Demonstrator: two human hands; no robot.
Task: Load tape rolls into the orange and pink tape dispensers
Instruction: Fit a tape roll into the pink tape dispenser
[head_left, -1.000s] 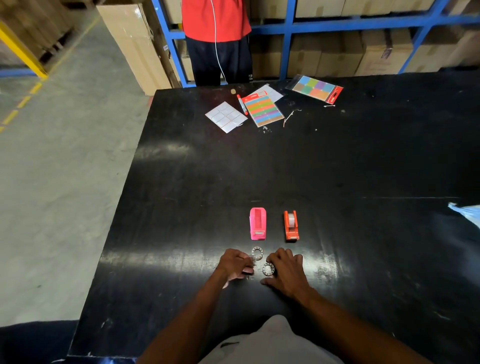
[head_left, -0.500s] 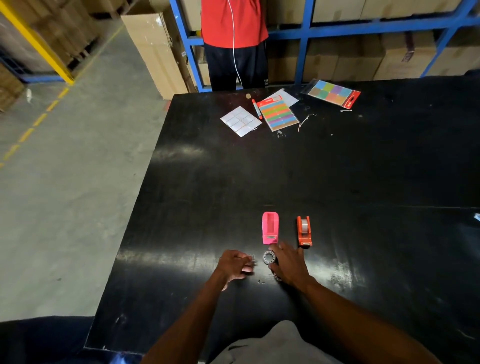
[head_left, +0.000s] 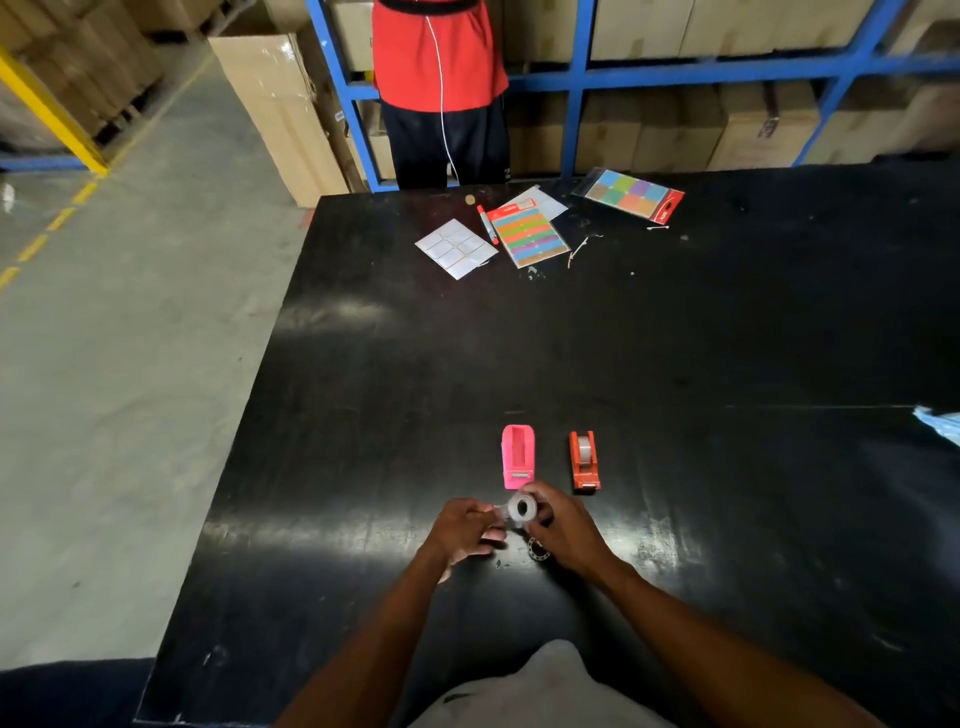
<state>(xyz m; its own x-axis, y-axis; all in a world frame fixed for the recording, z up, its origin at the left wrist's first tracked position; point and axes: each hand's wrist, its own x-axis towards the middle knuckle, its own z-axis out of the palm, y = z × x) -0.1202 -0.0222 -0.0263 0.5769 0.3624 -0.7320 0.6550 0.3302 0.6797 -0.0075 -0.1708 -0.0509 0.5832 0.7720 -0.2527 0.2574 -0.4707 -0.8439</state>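
Note:
The pink dispenser (head_left: 518, 456) stands on the black table (head_left: 675, 338) with its bay empty. To its right the orange dispenser (head_left: 585, 460) has a clear tape roll seated in it. Just in front of the pink one, my right hand (head_left: 563, 527) holds a clear tape roll (head_left: 521, 509) lifted off the table. My left hand (head_left: 465, 530) pinches the roll's left side, apparently at the tape end. A small spoked ring (head_left: 537, 550) lies on the table under my right hand, partly hidden.
At the far side lie a white label sheet (head_left: 456, 248), a striped colour pack (head_left: 530, 236), a red pen (head_left: 487, 224) and a pack of coloured squares (head_left: 629, 194). A person in red (head_left: 439, 78) stands behind the table. Something blue (head_left: 943, 423) pokes in at the right edge.
My right hand has picked up the tape roll from the table and raised it near the pink dispenser. My left hand has closed in on its side. One ring stays on the table.

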